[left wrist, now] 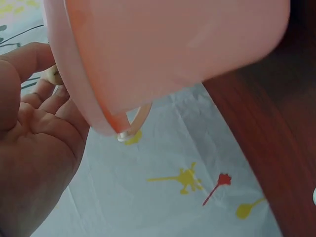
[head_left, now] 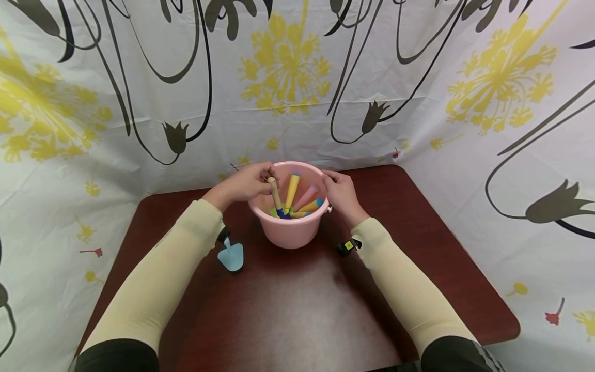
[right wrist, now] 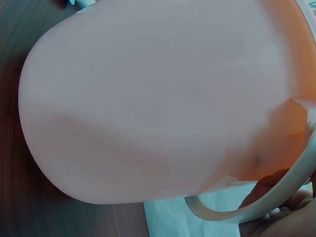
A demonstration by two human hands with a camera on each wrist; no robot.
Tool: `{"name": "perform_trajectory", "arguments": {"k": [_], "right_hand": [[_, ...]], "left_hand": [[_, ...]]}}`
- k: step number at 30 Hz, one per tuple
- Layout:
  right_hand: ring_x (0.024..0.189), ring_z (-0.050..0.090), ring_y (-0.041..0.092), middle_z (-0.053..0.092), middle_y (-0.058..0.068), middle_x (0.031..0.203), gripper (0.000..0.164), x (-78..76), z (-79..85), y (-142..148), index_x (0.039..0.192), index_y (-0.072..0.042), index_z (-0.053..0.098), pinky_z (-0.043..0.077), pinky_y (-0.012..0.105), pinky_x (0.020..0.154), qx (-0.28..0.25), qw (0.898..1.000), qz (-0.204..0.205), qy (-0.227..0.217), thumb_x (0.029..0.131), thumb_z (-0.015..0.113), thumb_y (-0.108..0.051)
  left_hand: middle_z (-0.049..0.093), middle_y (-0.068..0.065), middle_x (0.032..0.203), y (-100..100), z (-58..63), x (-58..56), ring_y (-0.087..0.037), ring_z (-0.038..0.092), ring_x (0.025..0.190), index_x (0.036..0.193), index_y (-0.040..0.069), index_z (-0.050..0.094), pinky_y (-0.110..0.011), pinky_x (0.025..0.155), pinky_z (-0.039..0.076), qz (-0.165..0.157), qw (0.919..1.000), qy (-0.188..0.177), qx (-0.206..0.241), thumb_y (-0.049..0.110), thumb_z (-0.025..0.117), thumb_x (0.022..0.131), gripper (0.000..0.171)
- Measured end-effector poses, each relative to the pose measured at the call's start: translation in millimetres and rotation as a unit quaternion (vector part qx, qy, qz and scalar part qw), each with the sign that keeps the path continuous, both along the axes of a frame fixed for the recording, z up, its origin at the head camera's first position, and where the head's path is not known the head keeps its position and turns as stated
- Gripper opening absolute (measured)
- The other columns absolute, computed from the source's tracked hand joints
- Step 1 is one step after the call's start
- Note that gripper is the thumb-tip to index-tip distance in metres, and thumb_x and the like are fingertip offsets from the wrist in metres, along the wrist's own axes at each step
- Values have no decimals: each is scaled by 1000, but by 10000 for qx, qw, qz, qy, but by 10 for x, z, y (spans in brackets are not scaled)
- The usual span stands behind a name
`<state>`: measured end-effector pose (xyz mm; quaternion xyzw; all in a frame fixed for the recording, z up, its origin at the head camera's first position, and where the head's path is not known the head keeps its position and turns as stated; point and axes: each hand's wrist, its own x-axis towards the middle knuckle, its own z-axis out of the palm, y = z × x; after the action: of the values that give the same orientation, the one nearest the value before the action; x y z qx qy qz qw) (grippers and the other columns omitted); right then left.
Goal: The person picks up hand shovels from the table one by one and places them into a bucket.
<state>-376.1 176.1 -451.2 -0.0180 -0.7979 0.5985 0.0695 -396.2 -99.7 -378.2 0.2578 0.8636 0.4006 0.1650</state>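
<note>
A pink bucket stands on the table, with its rounded outer wall filling much of both wrist views. My left hand reaches over the bucket's left rim and pinches the rounded top of a wooden handle with a dark blue lower part. That wooden end also shows between the fingers in the left wrist view. My right hand grips the right rim; in the right wrist view its fingers are partly behind the bucket's pale carrying handle. Inside the bucket lean yellow handles with blue ends and a pink handle.
A light blue toy shovel lies on the dark red-brown table, left of the bucket and close to my left wrist. A white cloth printed with flowers hangs behind the table and along its sides.
</note>
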Motion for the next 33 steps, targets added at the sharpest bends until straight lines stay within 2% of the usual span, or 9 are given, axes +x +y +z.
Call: {"name": "perform_trajectory", "arguments": {"k": [3, 6, 11, 18, 21, 23, 26, 33], "right_hand": [[113, 65, 22, 66, 6, 130, 35, 2, -1, -9, 132, -15, 68, 56, 43, 92, -16, 10000, -5, 23, 105, 55, -32], [112, 65, 22, 66, 6, 129, 34, 4, -1, -8, 132, -15, 68, 56, 42, 92, -32, 10000, -21, -4, 105, 55, -32], [111, 65, 22, 66, 5, 129, 34, 5, 4, -1, 131, -16, 69, 55, 43, 93, -7, 10000, -26, -60, 105, 55, -32], [109, 66, 22, 67, 6, 127, 33, -1, 6, 2, 130, -16, 69, 56, 42, 91, -11, 10000, -9, -41, 105, 55, -32], [108, 66, 21, 67, 5, 126, 33, 3, 6, 2, 129, -16, 70, 56, 42, 90, -15, 10000, -16, -25, 105, 55, -32], [108, 67, 21, 68, 6, 126, 33, 4, 7, 0, 129, -16, 70, 57, 42, 89, -47, 10000, -14, 5, 104, 55, -31], [108, 67, 21, 68, 6, 126, 33, 0, 5, -3, 130, -15, 70, 57, 42, 88, -78, 10000, -19, 41, 104, 55, -31], [108, 67, 21, 68, 6, 125, 33, 12, 10, -8, 129, -14, 70, 57, 42, 89, -117, 9999, -47, 66, 104, 56, -30]], "left_hand": [[66, -7, 109, -7, 4, -34, -23, 62, 102, 116, 6, 64, -41, 89, 52, 2, 9975, 397, -584, 12, 64, 98, 19], [66, -5, 107, 0, 15, -56, -23, 59, 99, 115, 8, 68, -40, 88, 50, -78, 9914, 721, -1091, 13, 66, 98, 19], [65, -4, 99, 39, 35, -58, -24, 56, 91, 111, 11, 72, -37, 81, 49, -320, 9762, 1215, -1769, 16, 69, 96, 15], [67, 1, 101, 118, 71, -50, -20, 58, 92, 108, 17, 73, -34, 81, 52, -373, 9561, 1350, -2573, 17, 70, 95, 13], [67, 3, 99, 157, 76, -40, -19, 59, 91, 105, 19, 72, -34, 80, 52, -606, 9455, 1448, -2853, 18, 68, 96, 10], [66, 3, 98, 179, 76, -31, -19, 59, 89, 103, 21, 70, -34, 78, 52, -772, 9421, 1464, -2917, 17, 68, 97, 7], [65, 1, 94, 201, 77, -18, -20, 58, 87, 100, 22, 67, -34, 76, 50, -942, 9418, 1428, -2895, 15, 68, 96, 8], [63, -1, 90, 208, 54, -16, -20, 57, 84, 100, 19, 66, -32, 74, 48, -1027, 9452, 1485, -2719, 12, 64, 97, 8]]}}
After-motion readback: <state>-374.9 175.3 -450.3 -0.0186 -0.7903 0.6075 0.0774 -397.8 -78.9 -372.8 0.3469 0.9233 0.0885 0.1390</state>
